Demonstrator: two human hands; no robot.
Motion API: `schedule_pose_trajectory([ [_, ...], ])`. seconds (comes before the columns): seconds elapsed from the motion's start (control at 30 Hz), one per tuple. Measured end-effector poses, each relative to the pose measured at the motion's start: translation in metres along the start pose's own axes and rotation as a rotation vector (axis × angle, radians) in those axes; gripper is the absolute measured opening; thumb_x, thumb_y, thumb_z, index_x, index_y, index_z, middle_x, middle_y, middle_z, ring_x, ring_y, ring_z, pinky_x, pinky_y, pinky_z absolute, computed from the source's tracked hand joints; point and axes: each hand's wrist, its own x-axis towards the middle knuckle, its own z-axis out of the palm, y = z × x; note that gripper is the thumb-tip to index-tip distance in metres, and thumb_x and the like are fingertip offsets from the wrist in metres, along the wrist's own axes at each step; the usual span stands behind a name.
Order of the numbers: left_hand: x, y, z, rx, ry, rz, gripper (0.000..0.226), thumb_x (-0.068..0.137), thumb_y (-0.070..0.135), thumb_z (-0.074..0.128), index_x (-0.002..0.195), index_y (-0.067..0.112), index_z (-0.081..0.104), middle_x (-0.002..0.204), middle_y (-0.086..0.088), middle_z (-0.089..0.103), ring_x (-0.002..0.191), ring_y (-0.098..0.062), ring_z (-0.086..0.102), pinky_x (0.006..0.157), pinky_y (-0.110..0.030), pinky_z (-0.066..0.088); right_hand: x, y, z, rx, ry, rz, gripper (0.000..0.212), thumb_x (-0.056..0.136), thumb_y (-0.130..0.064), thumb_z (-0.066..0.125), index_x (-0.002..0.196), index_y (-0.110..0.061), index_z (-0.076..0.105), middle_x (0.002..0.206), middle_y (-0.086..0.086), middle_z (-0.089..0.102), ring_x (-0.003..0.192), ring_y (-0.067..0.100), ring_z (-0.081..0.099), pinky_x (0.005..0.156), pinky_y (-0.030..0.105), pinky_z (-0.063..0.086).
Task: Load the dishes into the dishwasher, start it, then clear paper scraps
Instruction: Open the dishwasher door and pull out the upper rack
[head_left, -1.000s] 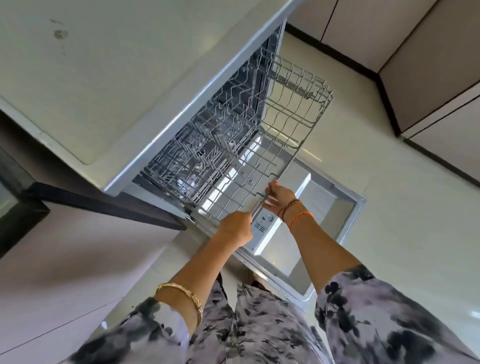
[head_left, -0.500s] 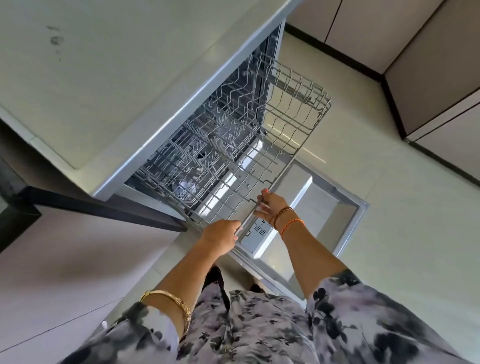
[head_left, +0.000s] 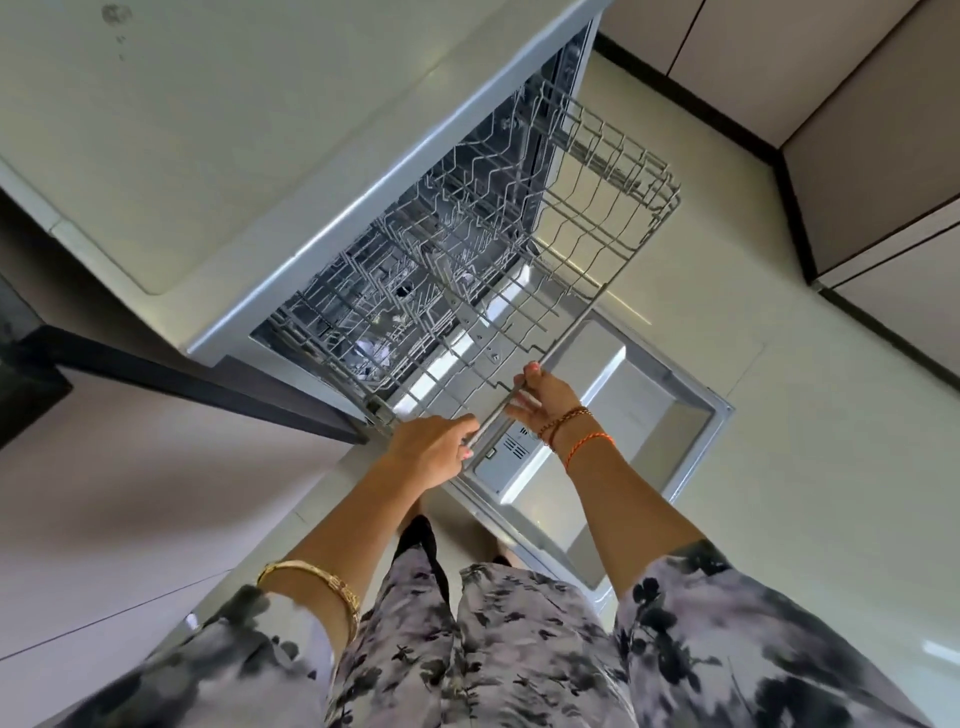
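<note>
So the grey wire dishwasher rack (head_left: 524, 249) is slid partway out of the open silver dishwasher (head_left: 332, 254), hanging above the dropped-down stainless inner door (head_left: 639, 415). The person's left hand (head_left: 434, 451) has its grip wrapped around the rack's front rail near the rack's left corner, fingers curled over the bar. The right hand (head_left: 543, 401) sits just right of it along the same rail, thumb on top and fingers under, a loose grip on the bar. Rack looks to have no dishes in it, only wire tines; the far part back inside the tub is too cluttered to tell for sure. There's a pale off-white table (head_left: 218, 114) right above the rack, covering the dishwasher top. A gold bangle (head_left: 317, 584) is on the left forearm, and orange and brown thread bracelets (head_left: 576, 431) are on the right wrist, just below the rack's rail. Floral grey-and-white sleeves (head_left: 727, 639) fill the bottom, well below the rack.
</note>
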Motion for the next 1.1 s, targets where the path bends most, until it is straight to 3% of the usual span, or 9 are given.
schedule_pose_trajectory([
  [0.1,0.001,0.017,0.007,-0.024,-0.001,0.009,0.032,0.097,0.025,0.044,0.129,0.022,0.041,0.088,0.0,0.062,0.067,-0.012,0.052,0.05,-0.016,0.035,-0.006,-0.007,-0.017,-0.044,0.019,-0.025,0.022,0.097,-0.021,0.046,0.077,-0.014,0.053,0.083,0.001,0.052,0.094,0.019,0.049,0.061,0.033,0.05],
  [0.23,-0.002,0.036,0.023,-0.06,-0.053,0.025,0.028,0.096,0.023,0.046,0.124,0.02,0.044,0.088,0.0,0.059,0.071,-0.013,0.056,0.055,-0.019,0.04,-0.014,0.005,-0.045,-0.032,0.014,-0.014,0.024,0.098,-0.017,0.043,0.076,-0.014,0.052,0.075,0.003,0.05,0.067,0.014,0.046,0.06,0.032,0.048],
  [0.4,-0.007,0.054,0.032,-0.09,-0.069,0.079,0.033,0.096,0.021,0.046,0.129,0.018,0.041,0.096,-0.003,0.063,0.073,-0.015,0.057,0.057,-0.02,0.042,-0.022,0.01,-0.067,-0.04,0.004,-0.06,0.025,0.098,-0.02,0.043,0.075,-0.016,0.052,0.079,0.001,0.051,0.071,0.012,0.049,0.055,0.028,0.053],
  [0.53,-0.004,0.062,0.021,-0.159,-0.165,0.106,0.032,0.096,0.021,0.047,0.128,0.015,0.043,0.112,-0.008,0.062,0.086,-0.022,0.06,0.071,-0.028,0.046,-0.032,0.001,-0.075,-0.065,-0.01,-0.075,0.025,0.098,-0.022,0.044,0.076,-0.016,0.052,0.081,0.001,0.052,0.077,0.013,0.05,0.059,0.031,0.05],
  [0.67,-0.006,0.057,0.021,-0.18,-0.298,0.145,0.045,0.094,0.031,0.05,0.137,0.025,0.038,0.127,-0.006,0.057,0.095,-0.022,0.062,0.087,-0.032,0.047,-0.04,0.005,-0.089,-0.062,-0.016,-0.047,0.021,0.098,-0.019,0.045,0.078,-0.016,0.052,0.083,0.001,0.053,0.078,0.013,0.051,0.054,0.031,0.055],
  [0.77,-0.014,0.048,0.022,-0.136,-0.278,0.183,0.064,0.085,0.046,0.059,0.141,0.029,0.032,0.14,0.0,0.046,0.118,-0.024,0.052,0.107,-0.041,0.032,-0.045,0.013,-0.115,-0.068,0.026,-0.041,0.02,0.098,-0.019,0.044,0.08,-0.016,0.052,0.082,0.001,0.052,0.077,0.013,0.051,0.047,0.024,0.055],
  [0.9,-0.017,0.029,0.017,0.053,-0.332,0.176,0.088,0.065,0.057,0.072,0.138,0.025,0.035,0.14,0.0,0.043,0.123,-0.02,0.045,0.108,-0.039,0.03,-0.05,0.02,-0.155,-0.095,0.086,-0.056,0.019,0.098,-0.019,0.042,0.081,-0.018,0.051,0.084,0.0,0.052,0.077,0.012,0.05,0.045,0.022,0.053],
  [1.0,-0.012,0.031,0.02,0.239,-0.31,0.261,0.068,0.074,0.048,0.069,0.131,0.021,0.044,0.129,0.0,0.052,0.116,-0.018,0.049,0.1,-0.035,0.038,-0.053,0.017,-0.166,-0.092,0.098,-0.078,0.02,0.098,-0.017,0.041,0.083,-0.018,0.053,0.083,0.0,0.052,0.077,0.013,0.048,0.046,0.021,0.054],
  [1.1,-0.011,0.041,0.027,0.174,-0.241,0.25,0.037,0.086,0.034,0.061,0.117,0.016,0.058,0.122,-0.002,0.059,0.111,-0.017,0.054,0.098,-0.033,0.043,-0.054,0.019,-0.165,-0.113,0.085,-0.069,0.019,0.098,-0.02,0.042,0.084,-0.019,0.054,0.083,-0.001,0.053,0.078,0.012,0.047,0.047,0.021,0.054],
])
